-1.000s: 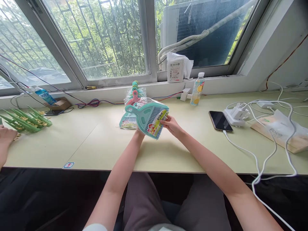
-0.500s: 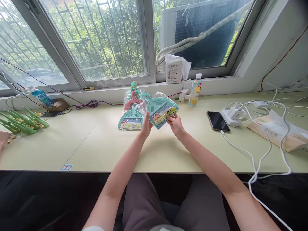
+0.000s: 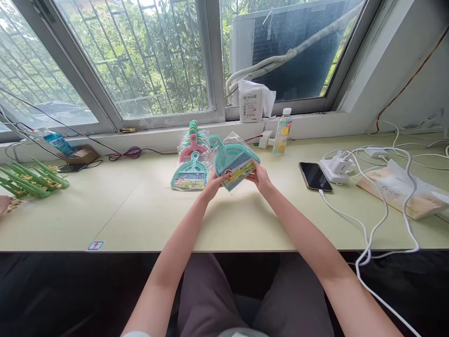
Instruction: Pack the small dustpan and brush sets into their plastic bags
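Note:
Between my two hands is a wrapped teal dustpan and brush set (image 3: 234, 161), tilted above the table, its yellow label facing up. My left hand (image 3: 212, 184) grips its lower left edge, with the thumb over the front. On the right edge, my right hand (image 3: 260, 177) is closed around it, most fingers behind the pack. Just left of my left hand lies another teal dustpan set (image 3: 190, 174) in clear wrapping. Behind that one are a pink dustpan set (image 3: 193, 149) and several more in a row, with their handles toward the window.
A drink bottle (image 3: 282, 132) and a tissue pack (image 3: 251, 104) stand by the window. To the right are a phone (image 3: 315, 176), a charger block (image 3: 336, 168), white cables and a tissue packet (image 3: 403, 189). Green stalks (image 3: 33, 180) lie far left, near another person's hand (image 3: 4, 204).
My left thumb has moved onto the front of the held dustpan set, over its label. The set has shifted and turned slightly, and my right fingers have slid further behind it.

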Tool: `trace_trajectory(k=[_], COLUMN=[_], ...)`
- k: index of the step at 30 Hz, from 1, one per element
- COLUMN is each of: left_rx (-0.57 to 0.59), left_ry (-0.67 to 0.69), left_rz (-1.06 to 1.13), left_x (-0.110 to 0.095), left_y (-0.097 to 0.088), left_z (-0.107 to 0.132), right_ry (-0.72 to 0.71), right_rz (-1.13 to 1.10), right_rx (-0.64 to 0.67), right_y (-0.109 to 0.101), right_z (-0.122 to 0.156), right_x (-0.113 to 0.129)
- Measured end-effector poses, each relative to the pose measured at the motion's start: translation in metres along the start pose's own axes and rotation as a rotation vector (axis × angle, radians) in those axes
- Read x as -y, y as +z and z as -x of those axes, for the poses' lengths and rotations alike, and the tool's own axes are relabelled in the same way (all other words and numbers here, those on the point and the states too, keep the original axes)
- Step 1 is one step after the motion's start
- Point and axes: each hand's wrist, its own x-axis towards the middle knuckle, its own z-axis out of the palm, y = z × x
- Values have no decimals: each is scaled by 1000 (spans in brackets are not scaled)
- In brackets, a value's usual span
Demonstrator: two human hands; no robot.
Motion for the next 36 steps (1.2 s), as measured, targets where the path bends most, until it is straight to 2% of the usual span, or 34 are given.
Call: trace_trajectory(k=[7, 10, 15, 18, 20, 23, 26, 31, 36], left_rx=[49, 24, -39, -35, 11, 150, 232, 38, -43], left_ry=[4, 14, 35, -10, -57, -131, -154, -13, 14], left_rz=[9, 49, 70, 34, -2, -16, 66, 412, 621], left_x=[3, 2, -4, -6, -7, -8, -9, -17, -23], left_y=[0, -3, -9, -10, -8, -2, 6, 9, -2], left_z=[0, -2, -2, -1, 1, 5, 8, 9, 10], right_ry=[38, -3, -92, -112, -108, -127, -170, -180, -136], right_rz=[-2, -56, -85, -87, -88, -97, -114, -120, -100], right_rx=[-50, 47, 337, 318, 275, 262, 269, 270, 309], right_y=[-3, 1, 9, 10, 10, 10, 12, 20, 26], right_z=[-5, -3, 6, 7, 6, 6, 11, 22, 28], right_x=[-1, -2, -10, -15, -16, -13, -9, -7, -10])
